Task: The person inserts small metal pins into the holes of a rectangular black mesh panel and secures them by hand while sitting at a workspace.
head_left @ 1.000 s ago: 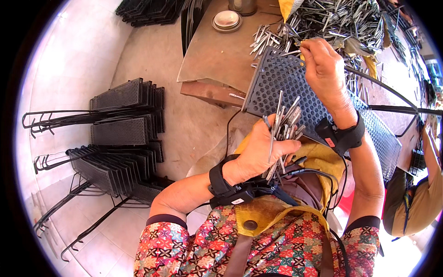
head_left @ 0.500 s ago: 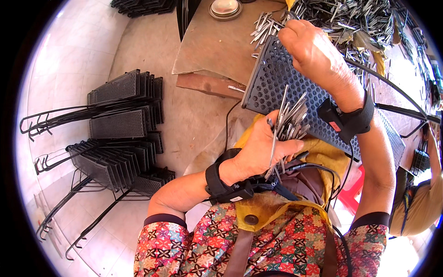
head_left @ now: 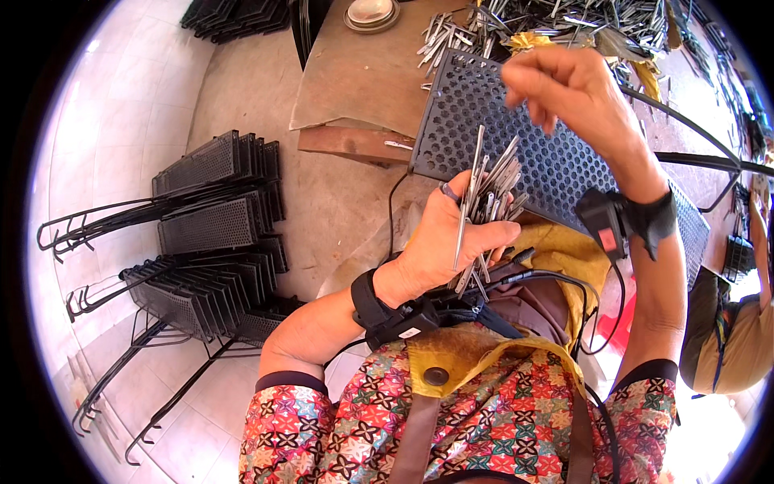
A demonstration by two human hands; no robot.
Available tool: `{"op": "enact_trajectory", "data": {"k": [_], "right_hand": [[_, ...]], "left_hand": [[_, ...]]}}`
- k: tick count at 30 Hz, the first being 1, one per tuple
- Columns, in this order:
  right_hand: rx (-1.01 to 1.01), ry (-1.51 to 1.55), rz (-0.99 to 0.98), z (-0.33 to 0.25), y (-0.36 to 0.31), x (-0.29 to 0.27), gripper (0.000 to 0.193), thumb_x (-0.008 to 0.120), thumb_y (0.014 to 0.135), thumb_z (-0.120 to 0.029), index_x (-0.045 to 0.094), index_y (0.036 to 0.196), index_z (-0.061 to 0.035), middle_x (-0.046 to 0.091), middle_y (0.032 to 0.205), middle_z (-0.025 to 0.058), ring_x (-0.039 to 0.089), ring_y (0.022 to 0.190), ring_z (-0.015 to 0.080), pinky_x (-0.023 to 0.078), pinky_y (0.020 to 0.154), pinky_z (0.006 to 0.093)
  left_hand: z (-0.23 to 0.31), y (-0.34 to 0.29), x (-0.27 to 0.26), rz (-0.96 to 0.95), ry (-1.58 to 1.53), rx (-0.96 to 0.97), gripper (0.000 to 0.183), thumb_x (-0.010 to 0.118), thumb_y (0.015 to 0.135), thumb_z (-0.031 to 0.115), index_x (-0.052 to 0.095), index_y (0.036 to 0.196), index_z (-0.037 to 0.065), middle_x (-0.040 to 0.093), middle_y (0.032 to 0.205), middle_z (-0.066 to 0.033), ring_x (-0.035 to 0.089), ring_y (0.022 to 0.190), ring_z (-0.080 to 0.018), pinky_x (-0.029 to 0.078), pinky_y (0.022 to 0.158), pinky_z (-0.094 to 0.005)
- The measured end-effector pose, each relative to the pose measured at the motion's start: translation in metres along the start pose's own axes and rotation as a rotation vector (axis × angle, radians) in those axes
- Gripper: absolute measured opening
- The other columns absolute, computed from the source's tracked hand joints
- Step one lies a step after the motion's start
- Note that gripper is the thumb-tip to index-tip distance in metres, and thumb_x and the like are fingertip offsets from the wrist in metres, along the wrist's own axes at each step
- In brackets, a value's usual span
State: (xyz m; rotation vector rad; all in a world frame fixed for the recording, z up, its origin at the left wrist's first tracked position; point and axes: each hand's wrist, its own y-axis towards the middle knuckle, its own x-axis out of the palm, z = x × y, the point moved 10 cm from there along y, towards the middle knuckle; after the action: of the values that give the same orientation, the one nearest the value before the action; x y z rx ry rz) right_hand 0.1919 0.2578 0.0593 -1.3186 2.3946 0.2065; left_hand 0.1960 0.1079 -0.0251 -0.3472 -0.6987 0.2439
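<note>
Though askew, strips [head_left: 494, 194] inside left fingers [head_left: 495, 235]

Left hand [head_left: 439, 242] covers part of its strips [head_left: 496, 189]; count unreadable. Right hand [head_left: 576, 93] blocks some of the panel [head_left: 484, 121]; can't tell whether it grips anything. Right forearm [head_left: 659, 274] hides more panel. Pile [head_left: 572, 22] cut by top edge, likewise upper-left racks [head_left: 234, 20]. Co-worker [head_left: 740, 343] clipped at right rim; shirt [head_left: 492, 415] cut by bottom edge.

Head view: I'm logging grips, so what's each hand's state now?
Left hand: closed around thin metal strips.
Right hand: partly curled; cannot tell if holding anything.
</note>
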Motion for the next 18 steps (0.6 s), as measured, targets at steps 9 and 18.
{"op": "enact_trajectory", "data": {"k": [9, 18], "right_hand": [[0.172, 0.413, 0.042, 0.034, -0.042, 0.014, 0.017, 0.058, 0.085, -0.012, 0.062, 0.077, 0.0018, 0.059, 0.062, 0.0033, 0.050, 0.047, 0.0056, 0.040, 0.042, 0.0190], [-0.261, -0.090, 0.588, 0.002, -0.014, -0.038, 0.011, 0.058, 0.084, -0.010, 0.059, 0.079, 0.0004, 0.059, 0.062, 0.0076, 0.058, 0.057, 0.0137, 0.045, 0.053, 0.0254]], "left_hand": [[0.001, -0.001, 0.003, -0.021, 0.014, -0.026, 0.033, 0.067, 0.073, -0.004, 0.049, 0.100, 0.001, 0.058, 0.074, -0.0074, 0.058, 0.057, -0.0155, 0.046, 0.051, -0.0267], [-0.001, -0.001, 0.000, 0.007, 0.043, -0.045, 0.031, 0.067, 0.072, -0.003, 0.050, 0.098, 0.000, 0.058, 0.072, -0.0075, 0.057, 0.056, -0.0163, 0.044, 0.050, -0.0276]]}}
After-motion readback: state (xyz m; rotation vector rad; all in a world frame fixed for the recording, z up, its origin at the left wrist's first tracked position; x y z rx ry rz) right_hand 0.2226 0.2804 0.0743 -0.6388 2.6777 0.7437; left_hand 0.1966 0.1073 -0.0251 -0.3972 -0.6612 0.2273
